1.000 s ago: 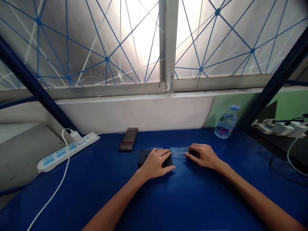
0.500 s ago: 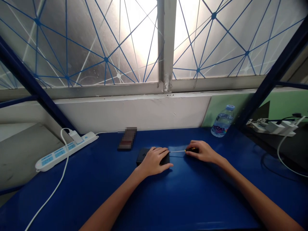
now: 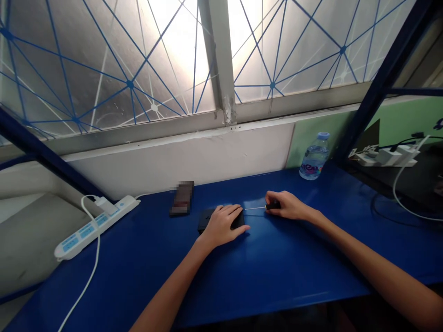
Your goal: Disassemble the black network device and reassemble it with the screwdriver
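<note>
A flat black box (image 3: 205, 218) lies on the blue desk (image 3: 256, 276). My left hand (image 3: 224, 225) is laid over it from above, fingers across the top and thumb along the near right side, covering much of it. My right hand (image 3: 286, 205) grips the dark handle of a screwdriver (image 3: 255, 208), thumb and fingers closed round it. The thin shaft runs level to the left, its tip at the box's right side by my left fingertips. Whether the tip sits in a screw is too small to tell.
A dark, partly pixelated slab (image 3: 183, 197) lies behind the box to the left. A white power strip (image 3: 98, 227) with a plugged-in charger and cable is at the left. A water bottle (image 3: 314, 157) stands at the back right, near more plugs (image 3: 387, 157) and cables.
The camera view has tilted and shifted. My left hand still rests on the box, and my right hand still holds the screwdriver against its right side, with slightly changed finger placement.
</note>
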The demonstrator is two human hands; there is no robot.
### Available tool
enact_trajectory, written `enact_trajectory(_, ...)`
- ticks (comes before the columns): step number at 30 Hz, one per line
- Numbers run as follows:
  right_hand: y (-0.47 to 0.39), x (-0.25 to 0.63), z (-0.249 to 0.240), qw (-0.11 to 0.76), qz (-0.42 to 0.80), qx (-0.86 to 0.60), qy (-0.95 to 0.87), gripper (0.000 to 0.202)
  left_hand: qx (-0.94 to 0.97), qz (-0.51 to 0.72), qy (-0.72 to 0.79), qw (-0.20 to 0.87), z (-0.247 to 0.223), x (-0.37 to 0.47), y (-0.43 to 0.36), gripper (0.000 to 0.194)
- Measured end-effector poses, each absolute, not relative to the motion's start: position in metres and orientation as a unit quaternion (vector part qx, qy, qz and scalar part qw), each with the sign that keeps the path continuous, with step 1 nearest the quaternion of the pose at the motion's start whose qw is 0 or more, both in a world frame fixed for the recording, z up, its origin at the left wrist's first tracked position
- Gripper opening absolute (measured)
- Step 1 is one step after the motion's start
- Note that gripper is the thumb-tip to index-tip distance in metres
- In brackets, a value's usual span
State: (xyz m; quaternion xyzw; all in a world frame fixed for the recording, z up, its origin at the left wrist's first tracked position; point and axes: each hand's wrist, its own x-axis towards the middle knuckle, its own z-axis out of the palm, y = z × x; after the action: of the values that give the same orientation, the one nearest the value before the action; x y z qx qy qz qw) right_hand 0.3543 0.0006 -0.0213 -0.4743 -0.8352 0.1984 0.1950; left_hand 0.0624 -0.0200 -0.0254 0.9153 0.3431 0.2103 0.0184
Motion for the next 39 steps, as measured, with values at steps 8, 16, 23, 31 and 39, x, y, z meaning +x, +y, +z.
enact_trajectory(8,-0.0041,0.3511,-0.0207,0.200,0.172,-0.477,-0.839,0.023,0.919,0.202,0.339,0.017,-0.0255,0.0624,-0.0204,0.054)
enact_trajectory(16,-0.0039,0.3547,-0.0161,0.212,0.185,-0.465,-0.840,0.025,0.918,0.202,0.341,0.023,-0.0246,0.0627,-0.0203,0.053)
enact_trajectory(23,-0.0016,0.3536,-0.0209,0.190,0.152,-0.465,-0.851,0.016,0.917,0.207,0.340,0.021,-0.0242,0.0627,-0.0191,0.052)
enact_trajectory(31,-0.0082,0.3470,-0.0170,0.165,0.150,-0.488,-0.844,0.024,0.918,0.199,0.342,0.017,-0.0241,0.0624,-0.0193,0.053)
enact_trajectory(39,-0.0047,0.3533,-0.0180,0.193,0.150,-0.470,-0.848,0.024,0.918,0.198,0.344,0.024,-0.0226,0.0611,-0.0199,0.053)
